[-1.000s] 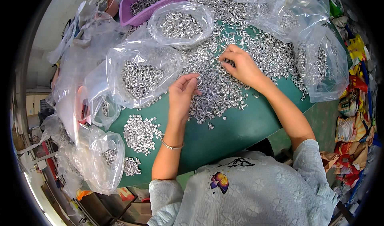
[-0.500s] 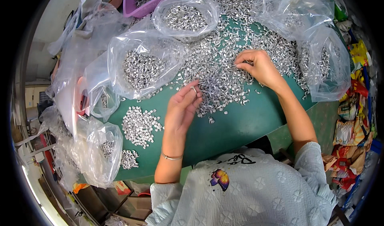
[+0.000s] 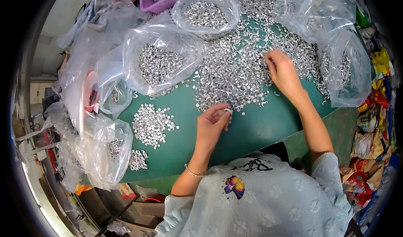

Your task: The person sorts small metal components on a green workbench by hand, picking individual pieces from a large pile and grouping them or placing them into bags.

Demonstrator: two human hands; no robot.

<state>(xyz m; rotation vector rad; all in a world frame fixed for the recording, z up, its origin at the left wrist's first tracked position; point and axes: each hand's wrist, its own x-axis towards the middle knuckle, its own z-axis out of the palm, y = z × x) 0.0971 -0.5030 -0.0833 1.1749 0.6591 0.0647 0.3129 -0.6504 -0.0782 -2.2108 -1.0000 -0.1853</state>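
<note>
My left hand (image 3: 213, 124) is closed, pinching a small curved metal piece (image 3: 227, 110) between thumb and fingertips at the near edge of a wide heap. That heap of curved silver metal pieces (image 3: 228, 75) spreads over the green table (image 3: 189, 138). Farther right, my right hand (image 3: 284, 72) rests at the heap's right side with thumb and fingers together; whatever they hold is too small or hidden to make out. Left of my left hand lies a separate pile of small silver, nut-like pieces (image 3: 153, 126).
Open clear plastic bags of metal pieces (image 3: 161, 63) line the table's left and far sides, with another bag (image 3: 346, 69) at the right. A purple basket (image 3: 180, 0) stands at the far edge. A smaller pile (image 3: 138, 159) sits near left. Colourful packages (image 3: 365, 140) are stacked beyond the right edge.
My left hand has come nearer and to the right, away from the heap's left side, with the curved metal piece in it. My right hand has shifted slightly right along the heap.
</note>
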